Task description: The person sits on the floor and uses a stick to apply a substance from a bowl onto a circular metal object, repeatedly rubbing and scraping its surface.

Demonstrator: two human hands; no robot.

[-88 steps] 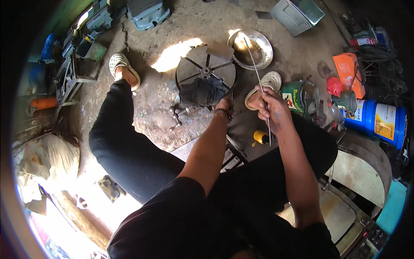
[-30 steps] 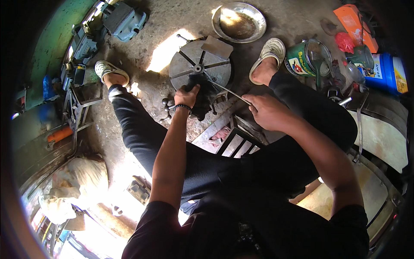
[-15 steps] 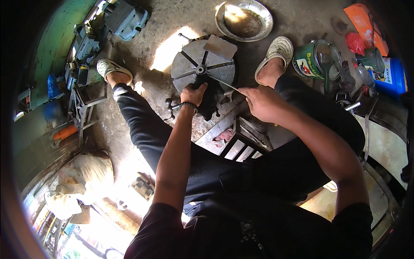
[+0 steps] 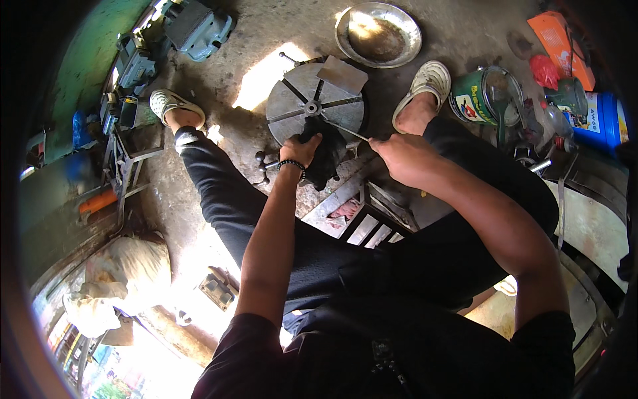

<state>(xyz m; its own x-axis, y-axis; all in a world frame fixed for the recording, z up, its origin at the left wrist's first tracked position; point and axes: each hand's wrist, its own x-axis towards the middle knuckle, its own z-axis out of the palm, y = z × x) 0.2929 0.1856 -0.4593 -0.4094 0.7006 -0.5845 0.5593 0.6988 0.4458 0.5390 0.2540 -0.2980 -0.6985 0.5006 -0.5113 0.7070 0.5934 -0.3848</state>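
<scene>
On the floor between my feet lies a round, grey slotted metal table with crank handles. A raised ring marks its centre, and a flat metal plate rests over its far right edge. Black cloth is bunched in my left hand, which is closed against the table's near edge. My right hand is closed round the near end of a thin metal rod. The rod's far end reaches the cloth and table surface just right of the centre ring; its exact tip is hard to make out.
Beyond the table sits a round metal basin. To the right stand a green bucket, an orange case and a blue container. Blue-grey machine vises sit far left; a slatted metal frame is close in front.
The whole view has shifted slightly. Both hands keep their hold, with the rod at nearly the same angle; its far end sits slightly nearer me relative to the centre ring.
</scene>
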